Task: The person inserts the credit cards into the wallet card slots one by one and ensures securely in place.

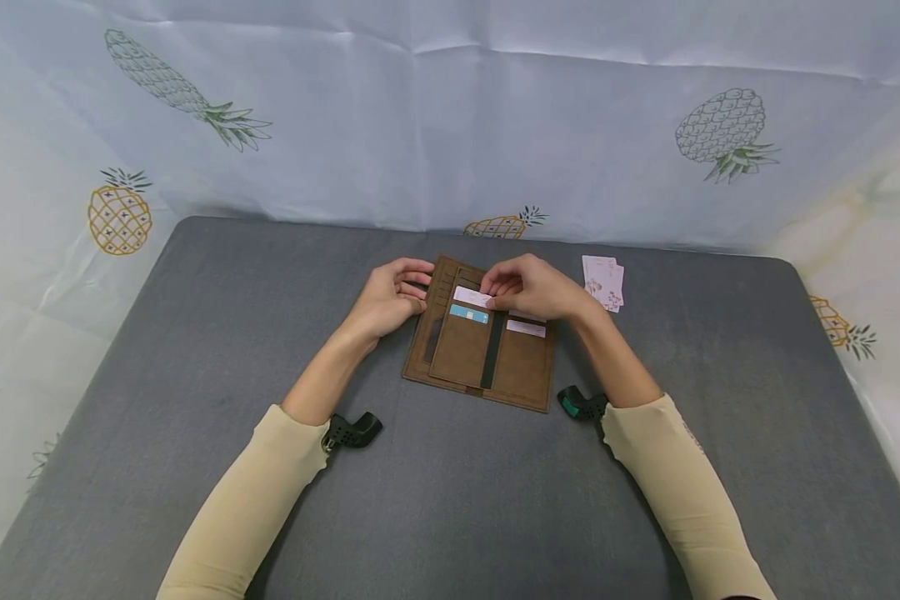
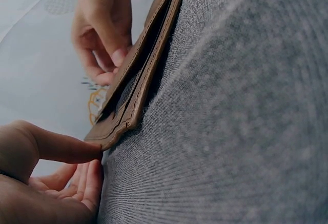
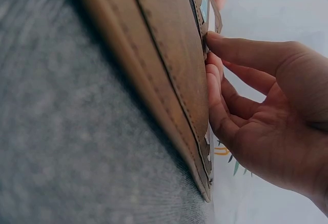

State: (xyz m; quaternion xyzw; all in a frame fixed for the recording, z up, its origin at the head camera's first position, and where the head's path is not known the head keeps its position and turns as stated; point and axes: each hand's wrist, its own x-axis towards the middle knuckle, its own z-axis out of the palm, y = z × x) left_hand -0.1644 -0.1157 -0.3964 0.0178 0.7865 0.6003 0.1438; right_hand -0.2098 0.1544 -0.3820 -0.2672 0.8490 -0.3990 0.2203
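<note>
An open brown wallet (image 1: 457, 354) lies slightly turned on the grey table, a dark band down its middle. My left hand (image 1: 390, 300) is at its left edge; in the left wrist view the thumb (image 2: 77, 151) touches the wallet's edge, the other fingers loosely bent beside it. My right hand (image 1: 532, 287) is over the top of the wallet and pinches a pale pink card (image 1: 468, 296) in an upper slot; its fingertips partly cover the card. Below sits a blue card (image 1: 468, 313) in its slot. Another pale card (image 1: 526, 328) shows in the right half.
Two or more pink printed cards (image 1: 604, 283) lie overlapped on the table to the right of the wallet. A pineapple-patterned cloth (image 1: 450, 125) hangs behind the table's far edge. Black wrist devices (image 1: 356, 431) are worn at both sleeves.
</note>
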